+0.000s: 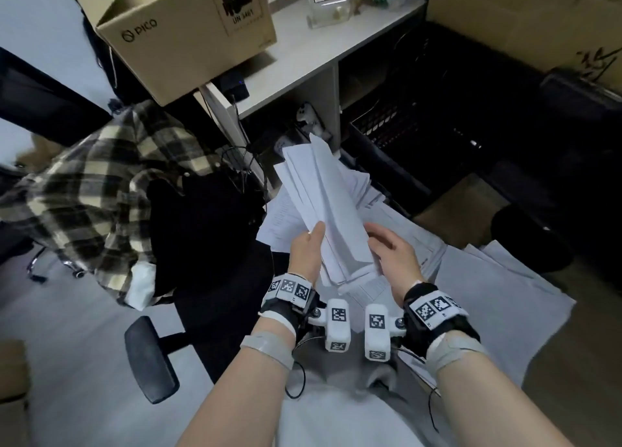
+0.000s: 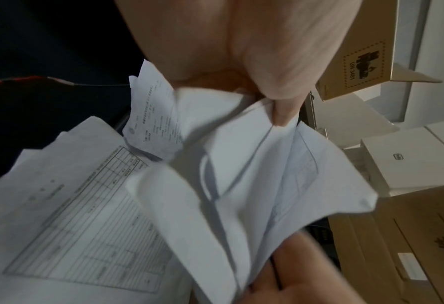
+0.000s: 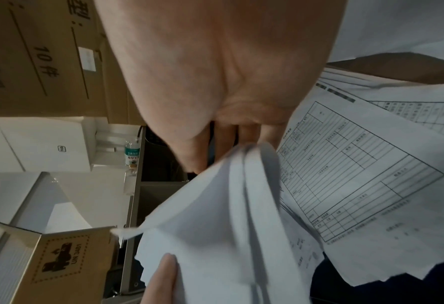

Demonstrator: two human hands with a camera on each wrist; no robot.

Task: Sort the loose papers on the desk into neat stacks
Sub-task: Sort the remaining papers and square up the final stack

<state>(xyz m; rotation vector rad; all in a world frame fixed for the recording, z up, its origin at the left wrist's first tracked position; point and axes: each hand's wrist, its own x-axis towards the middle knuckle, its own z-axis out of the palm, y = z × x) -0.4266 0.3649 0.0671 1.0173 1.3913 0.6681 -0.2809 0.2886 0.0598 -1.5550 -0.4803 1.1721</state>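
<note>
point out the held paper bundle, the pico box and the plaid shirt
paper bundle (image 1: 328, 207), head view, middle of top sheet
PICO box (image 1: 175, 42), head view, front face
plaid shirt (image 1: 97, 190), head view, middle of fabric

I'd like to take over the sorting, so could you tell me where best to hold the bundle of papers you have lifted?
Probably at its near, lower end, one hand on each long edge: left hand from the left, right hand from the right. The bundle of papers is bent into a trough and fans out at its far end, so only the near end seems gathered.
</note>
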